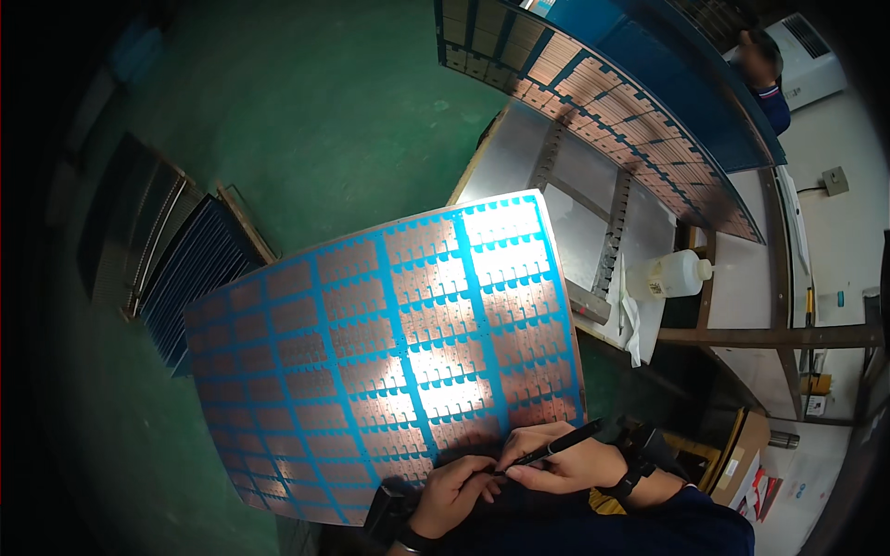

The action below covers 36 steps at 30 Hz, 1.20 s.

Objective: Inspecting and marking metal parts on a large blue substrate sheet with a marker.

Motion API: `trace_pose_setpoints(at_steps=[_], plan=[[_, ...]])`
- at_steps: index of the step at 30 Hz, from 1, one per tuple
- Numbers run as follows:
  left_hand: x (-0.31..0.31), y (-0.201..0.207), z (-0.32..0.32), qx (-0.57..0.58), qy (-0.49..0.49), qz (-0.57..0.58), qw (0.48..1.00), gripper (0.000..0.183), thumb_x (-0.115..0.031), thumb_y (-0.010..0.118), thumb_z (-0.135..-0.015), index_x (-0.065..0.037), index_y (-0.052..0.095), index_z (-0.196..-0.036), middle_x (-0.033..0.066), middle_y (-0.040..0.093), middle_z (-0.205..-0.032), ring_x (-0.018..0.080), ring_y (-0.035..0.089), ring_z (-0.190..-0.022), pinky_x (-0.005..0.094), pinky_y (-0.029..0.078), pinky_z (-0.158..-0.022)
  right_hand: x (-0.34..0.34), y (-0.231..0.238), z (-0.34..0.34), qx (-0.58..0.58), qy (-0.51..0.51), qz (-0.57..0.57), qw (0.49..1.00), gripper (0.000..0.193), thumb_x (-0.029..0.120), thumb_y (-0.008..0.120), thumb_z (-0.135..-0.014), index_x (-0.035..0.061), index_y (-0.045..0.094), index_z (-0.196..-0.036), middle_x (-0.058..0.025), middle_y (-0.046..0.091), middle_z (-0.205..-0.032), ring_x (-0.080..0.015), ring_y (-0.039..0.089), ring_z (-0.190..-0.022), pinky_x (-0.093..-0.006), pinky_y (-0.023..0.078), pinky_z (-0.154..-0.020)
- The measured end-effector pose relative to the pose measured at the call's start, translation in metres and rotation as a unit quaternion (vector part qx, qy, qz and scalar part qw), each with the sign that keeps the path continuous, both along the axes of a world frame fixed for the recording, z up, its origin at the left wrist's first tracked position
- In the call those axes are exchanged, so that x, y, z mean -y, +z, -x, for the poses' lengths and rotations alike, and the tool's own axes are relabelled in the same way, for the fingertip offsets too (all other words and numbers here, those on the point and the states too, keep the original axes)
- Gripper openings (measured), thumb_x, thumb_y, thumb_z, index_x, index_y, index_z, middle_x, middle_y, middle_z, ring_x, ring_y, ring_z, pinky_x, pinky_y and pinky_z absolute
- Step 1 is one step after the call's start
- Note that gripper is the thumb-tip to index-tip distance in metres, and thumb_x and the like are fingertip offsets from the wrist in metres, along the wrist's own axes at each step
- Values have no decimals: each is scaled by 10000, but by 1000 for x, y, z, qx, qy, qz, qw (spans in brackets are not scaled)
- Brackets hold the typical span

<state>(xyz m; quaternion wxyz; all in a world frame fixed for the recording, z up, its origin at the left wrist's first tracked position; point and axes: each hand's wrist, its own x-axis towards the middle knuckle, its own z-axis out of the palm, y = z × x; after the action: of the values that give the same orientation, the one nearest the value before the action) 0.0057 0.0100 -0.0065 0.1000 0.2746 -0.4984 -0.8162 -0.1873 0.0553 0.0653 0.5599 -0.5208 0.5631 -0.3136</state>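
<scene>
A large copper circuit board panel [357, 343] with a blue grid pattern lies tilted before me, its near edge by my hands. My right hand [565, 461] is closed around a black pen [556, 443], with its fingertips pinched low against my left fingers. My left hand [452, 493] sits just left of it with its fingers curled and meeting the right fingertips. A small dark thing shows between the two hands, too small to name. Whether my left fingers also touch the panel's edge is hidden.
A rack of dark panels [199, 278] stands on the green floor at left. Another copper and blue panel [593, 102] leans over a metal-topped table [579, 167] at the back right. A white bottle [677, 275] stands on that table's right side. A person [762, 69] is at the far right.
</scene>
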Motion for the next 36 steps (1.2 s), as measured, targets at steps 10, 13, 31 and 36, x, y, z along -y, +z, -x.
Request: trace_pose_setpoints(at_steps=[10,13,31,36], plan=[[-2,2,2,-28,12,21,999,147,5,483,-857,50,539,-985,123,622,-798,150,628,-661,229,502,-556,-6,-4,-2,-52,-23,53,997,164,213,563,-845,53,567,-883,-74,560,-754,-198,572,-609,-281,445,-536],[-3,1,-1,-12,-10,64,998,158,10,484,-853,50,546,-993,120,620,-784,150,626,-652,225,503,-555,-4,-6,-9,-56,6,100,993,141,198,558,-848,58,551,-868,-79,555,-758,-236,578,-639,-310,464,-568],[-15,13,8,2,11,87,996,162,-26,535,-830,-8,598,-978,71,637,-760,121,618,-669,208,484,-571,-27,-20,123,-402,-437,33,804,358,264,547,-863,-21,488,-655,-91,446,-506,-113,431,-481,-269,340,-455],[-19,12,11,17,-3,161,987,139,-49,554,-830,-29,611,-956,52,629,-743,114,603,-629,213,468,-573,-41,-81,169,-545,-408,-63,730,396,351,518,-842,-19,552,-703,-249,562,-659,-421,563,-667,-488,419,-575]])
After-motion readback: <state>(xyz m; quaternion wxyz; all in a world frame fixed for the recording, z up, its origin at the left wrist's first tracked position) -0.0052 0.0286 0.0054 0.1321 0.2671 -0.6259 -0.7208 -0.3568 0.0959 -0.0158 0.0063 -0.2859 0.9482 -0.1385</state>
